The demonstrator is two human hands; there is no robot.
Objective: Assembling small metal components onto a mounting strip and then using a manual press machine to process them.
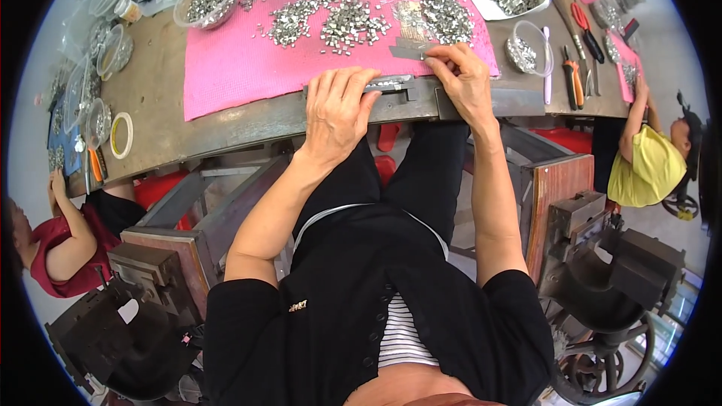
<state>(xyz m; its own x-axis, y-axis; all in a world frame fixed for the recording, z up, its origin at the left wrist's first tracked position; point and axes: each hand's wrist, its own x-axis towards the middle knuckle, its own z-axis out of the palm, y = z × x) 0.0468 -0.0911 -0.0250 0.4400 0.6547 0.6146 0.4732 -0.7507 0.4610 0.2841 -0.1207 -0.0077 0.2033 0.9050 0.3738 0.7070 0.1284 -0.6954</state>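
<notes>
Right grip pinches a tiny piece; the metal holder lies crosswise leftward, nearer the left hand, whose hold is unclear.

From here I see a black short-sleeved top with dark buttons and a small pale emblem, a striped shirt underneath, a white band along the hem, black trousers and bare hands.

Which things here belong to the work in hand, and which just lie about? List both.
Likely in use:
metal fixture under the left hand
grey strip by the right hand
loose metal pieces
pink mat

Seemingly idle:
tape roll
orange-handled pliers at right
red-handled tool, type unclear
</notes>
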